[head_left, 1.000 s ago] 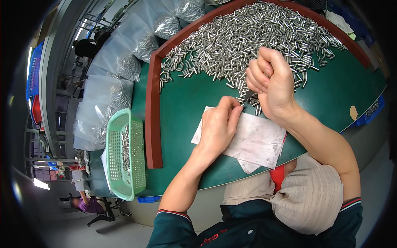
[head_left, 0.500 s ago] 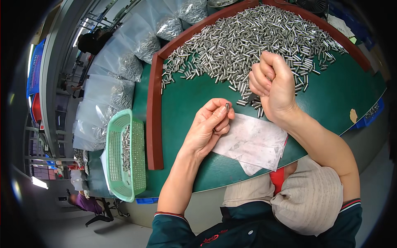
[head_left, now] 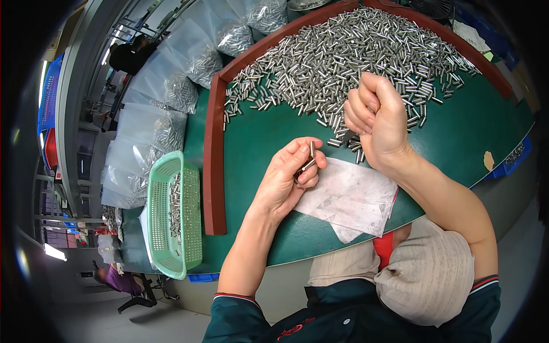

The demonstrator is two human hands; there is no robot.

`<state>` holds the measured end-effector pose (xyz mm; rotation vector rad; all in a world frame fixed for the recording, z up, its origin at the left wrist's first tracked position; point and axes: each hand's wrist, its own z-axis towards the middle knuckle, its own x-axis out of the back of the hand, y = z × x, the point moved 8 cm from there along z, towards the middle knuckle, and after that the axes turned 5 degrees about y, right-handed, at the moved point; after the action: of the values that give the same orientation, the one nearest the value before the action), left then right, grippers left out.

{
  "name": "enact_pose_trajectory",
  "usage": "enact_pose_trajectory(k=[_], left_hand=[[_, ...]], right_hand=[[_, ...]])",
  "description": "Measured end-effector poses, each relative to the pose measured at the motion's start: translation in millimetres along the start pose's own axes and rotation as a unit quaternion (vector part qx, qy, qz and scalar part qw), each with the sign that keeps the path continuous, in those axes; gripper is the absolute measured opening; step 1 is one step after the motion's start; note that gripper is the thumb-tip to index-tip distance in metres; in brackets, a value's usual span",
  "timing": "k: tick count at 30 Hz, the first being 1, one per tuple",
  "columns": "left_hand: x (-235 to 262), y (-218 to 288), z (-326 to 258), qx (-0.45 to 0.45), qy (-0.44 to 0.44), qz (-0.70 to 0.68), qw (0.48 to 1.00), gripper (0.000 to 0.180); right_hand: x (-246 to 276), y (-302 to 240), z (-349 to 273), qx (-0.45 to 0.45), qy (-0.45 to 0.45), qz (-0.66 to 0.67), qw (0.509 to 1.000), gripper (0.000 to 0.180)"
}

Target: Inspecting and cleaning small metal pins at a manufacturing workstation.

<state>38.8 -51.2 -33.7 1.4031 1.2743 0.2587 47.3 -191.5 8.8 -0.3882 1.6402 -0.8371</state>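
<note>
Small shiny metal pins [head_left: 312,150] show between the fingers and thumb of my left hand [head_left: 283,177], one upright at the fingertips and another slanting below it. This hand is closed, just above the left corner of a stained white cloth [head_left: 349,197]. My right hand [head_left: 378,120] is curled into a fist at the near edge of a big heap of metal pins [head_left: 343,57]; what it holds, if anything, is hidden. A few loose pins [head_left: 359,154] lie on the green tabletop [head_left: 257,137] just below the fist.
A red-brown wooden rail [head_left: 215,166] borders the heap at left and back. Left of it stands a light green basket [head_left: 191,228] with pins inside. Several clear bags of pins [head_left: 180,91] line the far left. A blue bin [head_left: 512,160] sits beyond the right edge.
In my left hand the fingers have shifted, and more of the pins now shows, with a second one slanting below the first. My right fist has hardly moved.
</note>
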Motion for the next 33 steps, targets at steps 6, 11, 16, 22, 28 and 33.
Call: enact_pose_trajectory(k=[6,11,16,22,28,33], left_hand=[[1.5,-3.6,-1.5,0.044,0.006,-0.074,0.996,0.021],[0.5,-0.2,-2.0,0.023,-0.024,-0.053,0.998,0.020],[-13.1,20.9,-16.0,-0.188,0.057,0.551,0.811,0.013],[-16.8,19.0,-18.6,-0.157,0.068,0.664,0.728,0.016],[-12.7,19.9,-18.1,-0.175,0.071,0.647,0.739,0.014],[-13.8,20.3,-18.6,-0.175,0.074,0.655,0.732,0.013]], right_hand=[[0.1,0.4,-0.8,-0.002,-0.001,-0.004,1.000,0.033],[-0.9,0.2,-2.0,-0.005,-0.005,-0.008,1.000,0.034],[-4.2,3.8,-4.2,-0.004,-0.022,-0.008,1.000,0.035],[-21.9,22.1,-21.0,-0.061,-0.145,0.001,0.988,0.039],[-22.5,28.6,-25.5,-0.063,-0.141,-0.021,0.988,0.040],[-19.3,33.2,-24.2,-0.070,-0.126,-0.016,0.989,0.040]])
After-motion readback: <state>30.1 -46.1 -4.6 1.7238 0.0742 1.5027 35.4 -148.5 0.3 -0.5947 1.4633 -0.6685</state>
